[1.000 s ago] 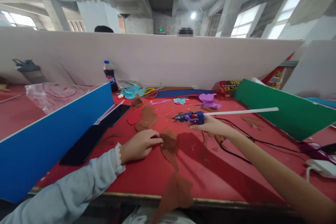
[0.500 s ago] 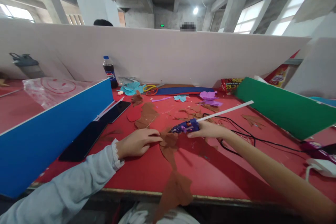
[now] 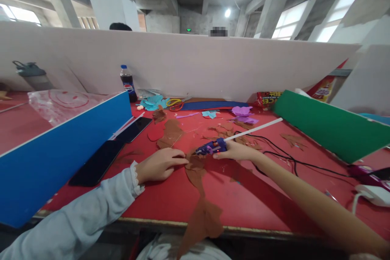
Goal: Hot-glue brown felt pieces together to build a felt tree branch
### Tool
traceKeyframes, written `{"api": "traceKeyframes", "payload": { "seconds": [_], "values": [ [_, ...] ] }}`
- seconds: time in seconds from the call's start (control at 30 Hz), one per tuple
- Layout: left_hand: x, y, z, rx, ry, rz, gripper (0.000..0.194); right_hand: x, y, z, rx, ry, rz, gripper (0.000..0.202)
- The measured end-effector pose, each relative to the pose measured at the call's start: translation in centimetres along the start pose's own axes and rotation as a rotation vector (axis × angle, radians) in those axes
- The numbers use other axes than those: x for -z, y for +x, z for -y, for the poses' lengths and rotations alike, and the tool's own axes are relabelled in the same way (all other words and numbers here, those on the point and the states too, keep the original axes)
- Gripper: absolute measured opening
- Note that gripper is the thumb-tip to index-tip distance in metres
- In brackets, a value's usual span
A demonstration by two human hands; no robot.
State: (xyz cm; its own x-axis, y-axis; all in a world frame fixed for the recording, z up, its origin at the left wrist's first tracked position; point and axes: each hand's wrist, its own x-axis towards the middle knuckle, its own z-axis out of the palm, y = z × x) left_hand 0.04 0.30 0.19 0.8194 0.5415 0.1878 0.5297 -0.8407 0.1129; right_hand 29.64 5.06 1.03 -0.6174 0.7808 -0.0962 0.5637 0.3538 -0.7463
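Observation:
My right hand (image 3: 239,150) grips a dark blue hot glue gun (image 3: 211,147), a long white glue stick (image 3: 254,129) poking out of its back. The gun's nozzle points left and sits at the upper part of a brown crepe paper piece (image 3: 195,175). That paper runs down over the table's front edge, widening at its lower end. My left hand (image 3: 161,164) rests on the table with its thumb and fingertips closed at the paper's left edge, holding it. Another brown paper piece (image 3: 171,134) lies just beyond.
A blue board (image 3: 70,146) stands at left beside two dark phones; a green board (image 3: 329,126) stands at right. Black cable (image 3: 274,144) trails right. A cola bottle (image 3: 128,83), yellow-handled scissors (image 3: 174,103) and paper scraps (image 3: 242,111) lie at the back.
My right hand has shifted slightly left with the glue gun, bringing its nozzle further over the brown paper. My left hand stays in place.

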Motion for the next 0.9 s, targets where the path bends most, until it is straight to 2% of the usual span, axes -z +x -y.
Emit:
{"api": "traceKeyframes", "payload": {
  "seconds": [0.23,0.43,0.9],
  "values": [
    [0.05,0.06,0.05,0.001,-0.009,-0.005,0.049,0.08,-0.01,0.11,0.044,-0.001,0.037,0.048],
    [0.15,0.09,-0.04,0.019,-0.01,0.017,0.05,0.26,-0.25,0.52,0.065,-0.038,0.018,0.045],
    [0.17,0.09,-0.05,0.01,-0.025,0.009,0.048,0.44,-0.34,0.71,0.049,-0.076,0.017,0.046]
  ]
}}
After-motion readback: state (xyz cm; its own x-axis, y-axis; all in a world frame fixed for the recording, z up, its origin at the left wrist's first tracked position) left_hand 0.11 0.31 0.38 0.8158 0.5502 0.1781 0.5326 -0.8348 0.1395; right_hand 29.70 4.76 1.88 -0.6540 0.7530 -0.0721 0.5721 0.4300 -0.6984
